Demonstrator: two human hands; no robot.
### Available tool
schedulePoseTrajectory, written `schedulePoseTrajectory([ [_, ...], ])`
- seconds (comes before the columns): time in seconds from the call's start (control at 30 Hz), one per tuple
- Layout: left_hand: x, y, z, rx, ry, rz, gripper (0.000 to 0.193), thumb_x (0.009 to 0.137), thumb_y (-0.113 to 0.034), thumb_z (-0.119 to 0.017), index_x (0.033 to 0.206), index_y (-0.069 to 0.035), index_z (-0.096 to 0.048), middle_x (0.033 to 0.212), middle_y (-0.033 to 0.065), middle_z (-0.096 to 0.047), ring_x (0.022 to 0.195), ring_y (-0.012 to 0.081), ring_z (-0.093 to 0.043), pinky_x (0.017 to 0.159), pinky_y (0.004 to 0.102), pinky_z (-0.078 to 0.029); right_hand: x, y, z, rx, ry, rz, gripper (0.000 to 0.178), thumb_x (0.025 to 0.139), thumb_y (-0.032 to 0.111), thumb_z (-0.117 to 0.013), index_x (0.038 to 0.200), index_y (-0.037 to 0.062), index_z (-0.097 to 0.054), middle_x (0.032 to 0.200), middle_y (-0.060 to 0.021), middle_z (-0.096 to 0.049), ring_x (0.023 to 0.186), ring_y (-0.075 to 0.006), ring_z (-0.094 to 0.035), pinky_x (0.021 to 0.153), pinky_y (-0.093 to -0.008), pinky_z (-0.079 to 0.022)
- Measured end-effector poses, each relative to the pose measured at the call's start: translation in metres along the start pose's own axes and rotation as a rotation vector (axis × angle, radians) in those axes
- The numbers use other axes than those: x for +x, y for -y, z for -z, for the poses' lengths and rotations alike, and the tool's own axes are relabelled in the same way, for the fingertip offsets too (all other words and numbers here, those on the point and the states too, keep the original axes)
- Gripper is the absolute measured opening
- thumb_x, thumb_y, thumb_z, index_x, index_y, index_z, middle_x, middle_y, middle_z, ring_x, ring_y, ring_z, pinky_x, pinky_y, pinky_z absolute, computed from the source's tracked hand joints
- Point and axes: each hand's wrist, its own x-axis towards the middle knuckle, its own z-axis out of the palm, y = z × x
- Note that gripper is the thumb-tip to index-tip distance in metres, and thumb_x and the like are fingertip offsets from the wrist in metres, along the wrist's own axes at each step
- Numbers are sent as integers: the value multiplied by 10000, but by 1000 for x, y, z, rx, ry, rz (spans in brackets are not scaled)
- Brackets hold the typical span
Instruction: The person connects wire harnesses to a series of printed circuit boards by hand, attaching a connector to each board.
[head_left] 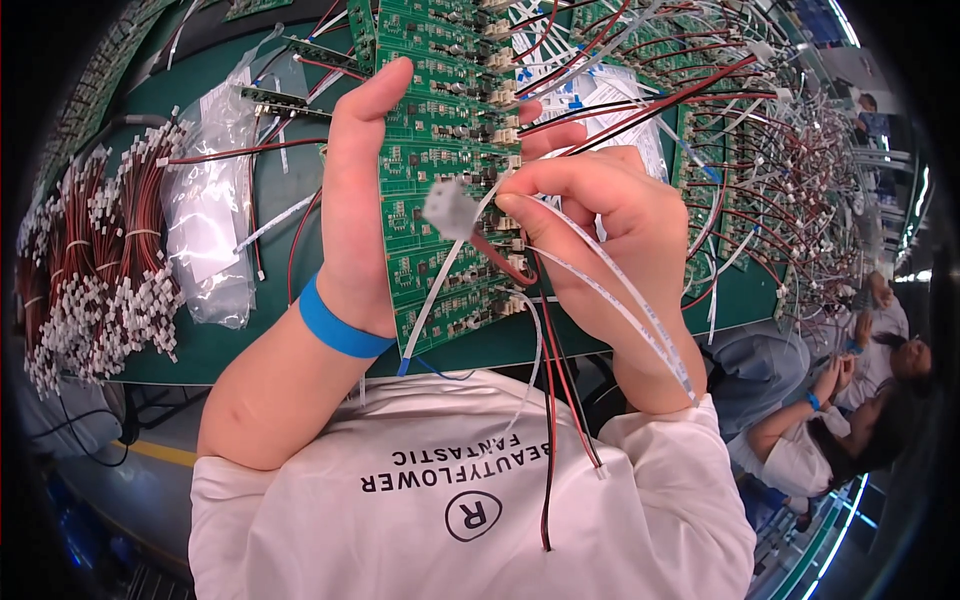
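My left hand (350, 205) holds a long green circuit board panel (420, 235) from behind. Its thumb lies along the panel's left edge, and fingertips come out past the right edge. With thumb and index finger, my right hand (622, 225) pinches a thin white flat cable (432, 312) at the row of small connectors on the panel's right side. The cable's blue-tipped end hangs down to the left. A blurred grey-white plug (450, 208) on a wire stands up in front of the panel. Red and black wires (552, 370) dangle below the panel.
Bundles of red-black wires with white plugs (105, 260) lie at the left of the green table (200, 352). Beside them is a clear plastic bag (212, 210). Wired circuit boards (720, 150) crowd the right side. Other people (820, 430) sit at the far right.
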Motion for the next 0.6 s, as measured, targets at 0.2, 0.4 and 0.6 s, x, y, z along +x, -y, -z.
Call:
schedulePoseTrajectory([
  [0.2, 1, 9, -6, -30, -46, -66, 614, 894, -490, -351, 1182, 32, -497, 1160, 292, -552, 1017, 371, -591, 897, 446, -481, 2, -2, -1, -15, -5, 23, 112, 686, 16, -720, 763, 82, -673, 522, 6, -497, 541, -122, -478, 598, -262, -346],
  [0.4, 3, 15, -15, 79, -270, -142, 584, 900, -471, -364, 1154, 27, -531, 1115, 218, -595, 1017, 329, -596, 916, 417, -466, 2, 1, 2, 12, 42, -28, 102, 708, 24, -735, 799, 57, -702, 503, 25, -468, 486, -53, -371, 491, -207, -298],
  [0.6, 3, 15, -18, 178, -325, -180, 580, 897, -475, -370, 1131, 25, -547, 1055, 175, -627, 960, 273, -621, 889, 381, -484, 1, 1, 1, 38, 33, -27, 97, 720, 11, -723, 810, 43, -704, 580, 4, -578, 468, -46, -399, 454, -210, -297],
])
